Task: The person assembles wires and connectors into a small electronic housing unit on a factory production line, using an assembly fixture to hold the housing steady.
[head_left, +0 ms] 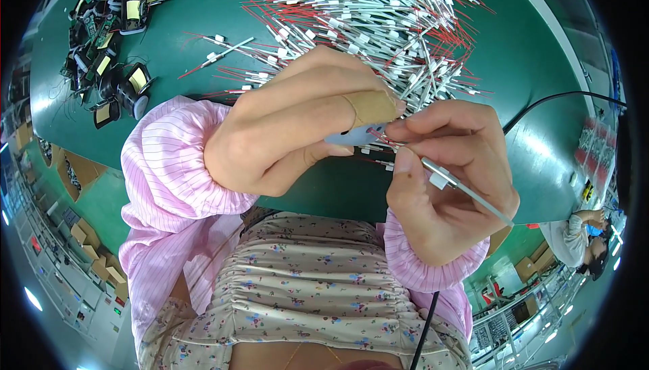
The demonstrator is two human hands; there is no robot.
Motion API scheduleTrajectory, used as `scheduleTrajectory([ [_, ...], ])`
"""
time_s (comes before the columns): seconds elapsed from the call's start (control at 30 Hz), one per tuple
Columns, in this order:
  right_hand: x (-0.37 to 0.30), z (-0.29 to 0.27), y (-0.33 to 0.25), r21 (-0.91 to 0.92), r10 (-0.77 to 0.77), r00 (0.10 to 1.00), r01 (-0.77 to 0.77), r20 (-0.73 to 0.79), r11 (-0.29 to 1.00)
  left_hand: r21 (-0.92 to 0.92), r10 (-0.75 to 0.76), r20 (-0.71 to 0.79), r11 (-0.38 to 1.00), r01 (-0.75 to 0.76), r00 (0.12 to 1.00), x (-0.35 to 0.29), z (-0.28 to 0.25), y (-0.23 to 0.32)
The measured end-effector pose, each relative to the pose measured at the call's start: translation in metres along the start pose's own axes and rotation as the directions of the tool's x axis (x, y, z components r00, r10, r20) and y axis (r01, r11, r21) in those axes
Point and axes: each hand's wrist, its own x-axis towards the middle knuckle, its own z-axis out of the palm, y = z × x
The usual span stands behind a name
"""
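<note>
Above the near edge of the green table, my two hands work close together. My left hand (291,123), with a tan bandage round one finger, is closed on a pale bluish piece (362,135), mostly covered by the fingers. My right hand (453,180) pinches a thin grey-sleeved wire lead (470,193) with a white tag; its sleeved end slants down across the palm. Fine red wires (385,138) run from the right fingertips to the pale piece. Whether they touch it I cannot tell. A few more tagged leads (385,164) lie just below the fingertips.
A large heap of similar leads (358,11) with red ends covers the far middle of the green table (209,5). Black parts with yellow pads (135,15) are piled at the far left. A black cable (554,99) crosses the right side. Another person (574,238) is at far right.
</note>
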Motion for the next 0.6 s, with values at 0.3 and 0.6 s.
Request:
scheduleTrajectory([
  [0.3, 0.0005, -0.0015, 0.0018, -0.012, -0.025, 0.999, 0.025, 0.030, 1.000, 0.014, 0.030, 0.019, 0.999, -0.030, 0.999, -0.0003, -0.0009, -0.0018],
  [0.6, -0.0003, 0.0012, 0.0066, 0.010, -0.089, 0.995, 0.089, 0.032, 0.996, 0.044, 0.054, 0.019, 0.998, -0.054, 0.998, -0.0002, -0.0013, -0.0025],
])
